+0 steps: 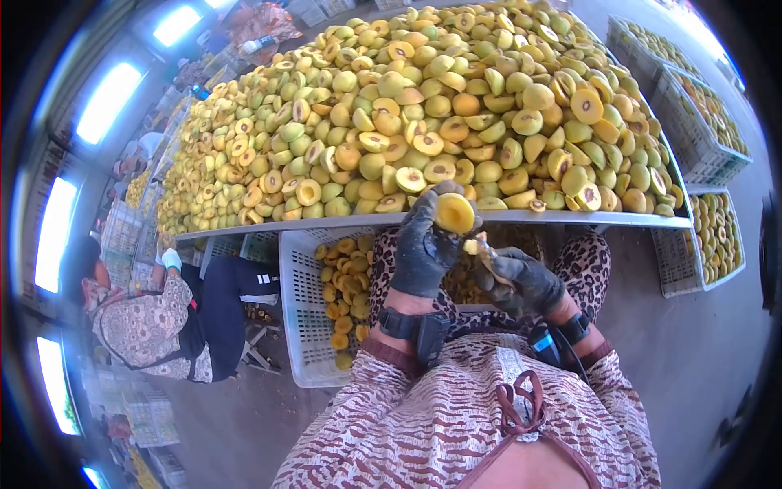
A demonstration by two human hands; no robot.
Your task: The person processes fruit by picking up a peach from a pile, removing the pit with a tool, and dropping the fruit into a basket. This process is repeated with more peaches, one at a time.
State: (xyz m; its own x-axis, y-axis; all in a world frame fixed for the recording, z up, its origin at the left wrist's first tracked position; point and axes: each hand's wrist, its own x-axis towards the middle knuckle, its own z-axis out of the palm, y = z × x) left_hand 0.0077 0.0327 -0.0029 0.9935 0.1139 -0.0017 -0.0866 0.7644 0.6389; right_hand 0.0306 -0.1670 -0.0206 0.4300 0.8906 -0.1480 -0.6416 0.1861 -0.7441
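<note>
My left hand, in a dark, wet-looking glove, grips a yellow peach half with its cut, hollowed face towards me. Close beside it on the right, my gloved right hand is closed around a small pitting tool, mostly hidden by the fingers. A bit of yellow flesh clings to the tool's tip, just below the peach half. Both hands are over my lap, at the near edge of a table heaped with peach halves, many showing brown pits or pit cavities.
Left of my legs stands a white plastic crate with pitted peach halves. More fruit lies in a container between my knees, partly hidden. Filled crates stand at right. A co-worker sits at left by the same table.
</note>
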